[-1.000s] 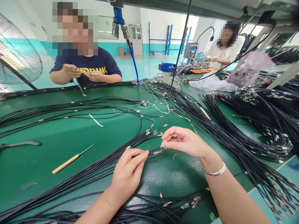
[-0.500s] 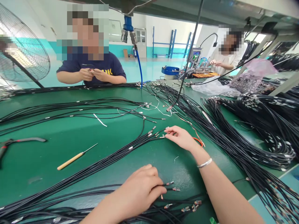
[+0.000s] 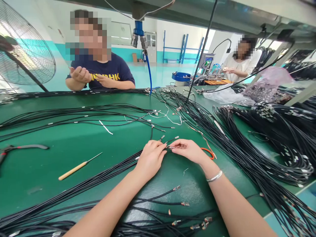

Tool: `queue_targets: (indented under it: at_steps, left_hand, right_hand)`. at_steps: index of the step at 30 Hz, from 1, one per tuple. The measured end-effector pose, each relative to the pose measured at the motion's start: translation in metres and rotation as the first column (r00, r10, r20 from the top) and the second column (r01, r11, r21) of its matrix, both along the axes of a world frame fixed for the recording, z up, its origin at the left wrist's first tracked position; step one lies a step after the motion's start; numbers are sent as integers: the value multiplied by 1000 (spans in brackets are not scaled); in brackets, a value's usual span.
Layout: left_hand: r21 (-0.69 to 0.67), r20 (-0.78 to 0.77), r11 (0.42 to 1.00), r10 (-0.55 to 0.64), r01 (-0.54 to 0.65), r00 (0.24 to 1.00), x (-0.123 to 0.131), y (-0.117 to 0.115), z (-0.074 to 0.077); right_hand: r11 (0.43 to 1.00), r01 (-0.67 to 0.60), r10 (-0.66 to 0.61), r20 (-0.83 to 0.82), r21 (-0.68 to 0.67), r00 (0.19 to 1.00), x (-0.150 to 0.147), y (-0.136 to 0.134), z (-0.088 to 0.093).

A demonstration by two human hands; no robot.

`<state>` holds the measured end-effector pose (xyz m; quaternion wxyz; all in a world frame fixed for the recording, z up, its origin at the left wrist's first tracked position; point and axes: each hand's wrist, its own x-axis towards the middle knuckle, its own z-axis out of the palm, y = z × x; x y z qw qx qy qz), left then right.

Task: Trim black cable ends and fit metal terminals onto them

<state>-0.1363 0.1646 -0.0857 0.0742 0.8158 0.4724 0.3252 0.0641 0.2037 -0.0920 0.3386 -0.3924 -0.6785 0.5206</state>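
My left hand (image 3: 150,157) and my right hand (image 3: 188,149) meet at the middle of the green table (image 3: 74,144). Both pinch the metal-tipped ends of thin black cables (image 3: 170,142) from a bundle (image 3: 81,191) that runs off to the lower left. The left fingers are closed on a cable just behind its tip. The right fingertips are closed on the terminal end. A silver bangle (image 3: 214,177) circles my right wrist. Two loose cables with terminals (image 3: 181,196) lie near me below the hands.
A wooden-handled awl (image 3: 77,167) and pliers (image 3: 22,148) lie to the left. Thick cable bundles (image 3: 247,144) fill the right side. An orange band (image 3: 208,152) lies by my right hand. Across the table a person in a dark shirt (image 3: 98,70) handles wire; another person (image 3: 237,64) works far right. A fan (image 3: 22,59) stands left.
My left hand left the near cables and moved up to the cable ends at the centre. My right hand stayed there and now pinches a terminal with it.
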Motion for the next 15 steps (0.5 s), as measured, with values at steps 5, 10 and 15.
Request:
queue_targets:
  at_steps: [5, 10, 15]
  left_hand:
    - [-63, 88, 997, -35, 41, 995, 3, -8, 7]
    - [-335, 360, 926, -46, 175, 932, 4, -17, 20]
    - [-536, 589, 772, 53, 341, 806, -2, -13, 20]
  right_hand:
    - [999, -22, 18, -117, -37, 993, -1, -8, 11]
    - [995, 15, -37, -225, -96, 974, -4, -13, 19]
    - [977, -13, -48, -281, -211, 959, -8, -16, 24]
